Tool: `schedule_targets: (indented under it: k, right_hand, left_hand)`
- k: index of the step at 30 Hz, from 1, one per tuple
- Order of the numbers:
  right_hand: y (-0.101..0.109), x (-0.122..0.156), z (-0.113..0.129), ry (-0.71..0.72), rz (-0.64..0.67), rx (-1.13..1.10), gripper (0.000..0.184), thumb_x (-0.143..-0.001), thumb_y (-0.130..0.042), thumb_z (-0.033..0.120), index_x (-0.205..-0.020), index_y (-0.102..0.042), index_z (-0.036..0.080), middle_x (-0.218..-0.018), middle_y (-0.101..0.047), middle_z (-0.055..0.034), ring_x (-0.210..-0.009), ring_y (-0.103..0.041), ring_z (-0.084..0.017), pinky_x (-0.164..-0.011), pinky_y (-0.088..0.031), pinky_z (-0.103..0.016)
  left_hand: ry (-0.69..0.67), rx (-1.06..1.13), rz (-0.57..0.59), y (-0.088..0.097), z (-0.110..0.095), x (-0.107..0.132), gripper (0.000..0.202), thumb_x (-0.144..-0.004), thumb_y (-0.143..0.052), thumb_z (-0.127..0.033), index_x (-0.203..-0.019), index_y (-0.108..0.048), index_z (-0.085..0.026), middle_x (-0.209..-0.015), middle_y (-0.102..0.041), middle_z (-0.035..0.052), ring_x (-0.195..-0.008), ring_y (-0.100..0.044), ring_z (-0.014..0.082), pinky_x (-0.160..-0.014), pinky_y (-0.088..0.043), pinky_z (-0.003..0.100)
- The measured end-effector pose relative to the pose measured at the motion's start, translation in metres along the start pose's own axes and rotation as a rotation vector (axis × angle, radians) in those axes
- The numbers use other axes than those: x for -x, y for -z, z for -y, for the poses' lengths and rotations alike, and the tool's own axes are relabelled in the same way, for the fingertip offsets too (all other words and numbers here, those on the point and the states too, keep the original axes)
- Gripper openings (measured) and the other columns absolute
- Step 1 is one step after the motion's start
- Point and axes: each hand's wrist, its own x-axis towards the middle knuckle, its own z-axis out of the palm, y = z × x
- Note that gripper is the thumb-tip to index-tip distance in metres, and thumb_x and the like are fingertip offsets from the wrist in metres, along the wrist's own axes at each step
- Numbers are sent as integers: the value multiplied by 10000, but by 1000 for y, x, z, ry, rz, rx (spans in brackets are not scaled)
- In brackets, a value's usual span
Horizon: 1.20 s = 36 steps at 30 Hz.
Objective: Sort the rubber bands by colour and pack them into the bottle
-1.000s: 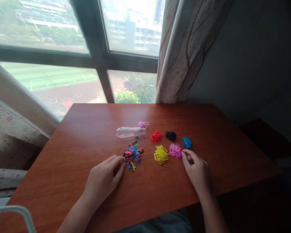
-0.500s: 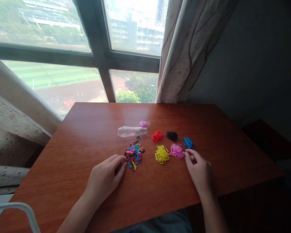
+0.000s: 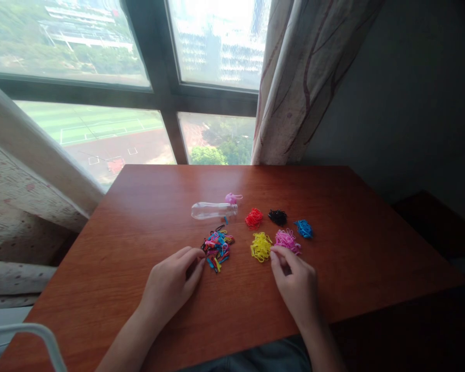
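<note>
My left hand (image 3: 178,276) rests at the left edge of a mixed pile of coloured rubber bands (image 3: 217,248), thumb and forefinger pinched together. Whether a band is between them is hidden. My right hand (image 3: 296,276) is also pinched, its fingertips between the yellow rubber bands (image 3: 261,247) and the pink rubber bands (image 3: 287,241), covering part of the pink ones. What it holds, if anything, is too small to tell. Behind these lie red rubber bands (image 3: 253,218), black rubber bands (image 3: 278,217) and blue rubber bands (image 3: 304,229), each colour in its own heap.
A clear bottle (image 3: 213,211) lies on its side behind the mixed pile, with a pink cap (image 3: 231,198) beside its neck. One loose blue band (image 3: 226,220) lies near the bottle. The wooden table (image 3: 112,248) meets a window at the back; curtains hang on both sides.
My right hand has moved left, from the pink heap's right side to the gap by the yellow heap. My left hand stays at the mixed pile. The view has shifted slightly.
</note>
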Motion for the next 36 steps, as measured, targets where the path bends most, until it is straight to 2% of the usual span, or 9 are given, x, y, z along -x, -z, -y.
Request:
schedule_targets:
  k: [6, 11, 20, 29, 36]
  right_hand:
    - [-32, 12, 36, 94, 191, -115, 211, -942, -477, 200, -952, -688, 203, -800, -723, -37, -685, -666, -166, -664, -469, -250]
    - [-42, 13, 48, 114, 285, -103, 206, -933, -480, 170, -949, -682, 210, -759, -700, -19, -689, -648, -166, -673, -433, -248]
    - [-41, 16, 47, 133, 293, -98, 209, -931, -484, 163, -943, -685, 216, -845, -724, -37, -789, -673, -173, -749, -453, -242]
    - [-41, 16, 46, 139, 298, -109, 203, -931, -487, 167, -932, -684, 218, -849, -726, -35, -791, -674, -171, -753, -459, -246]
    - [-41, 17, 47, 129, 316, -90, 201, -928, -487, 155, -940, -676, 222, -852, -723, -31, -793, -669, -172, -754, -449, -248]
  left_hand:
    - [-11, 1, 23, 0, -1, 0, 176, -940, -482, -322, -952, -645, -258, -877, -701, -11, -770, -661, 157, -655, -442, 243]
    - [-13, -12, 37, -3, -1, 0, 176, -945, -481, -320, -987, -642, -260, -905, -697, -7, -805, -666, 165, -677, -447, 252]
    - [-25, -5, 41, -4, 0, 1, 157, -939, -492, -301, -937, -643, -256, -898, -699, -9, -797, -661, 158, -693, -452, 246]
    - [-18, 136, 50, 3, 0, -1, 162, -926, -502, -303, -928, -645, -228, -828, -690, -5, -706, -624, 142, -663, -458, 239]
    - [-17, 152, 42, 3, 0, -2, 154, -923, -504, -291, -938, -644, -229, -846, -692, -3, -720, -628, 143, -670, -461, 240]
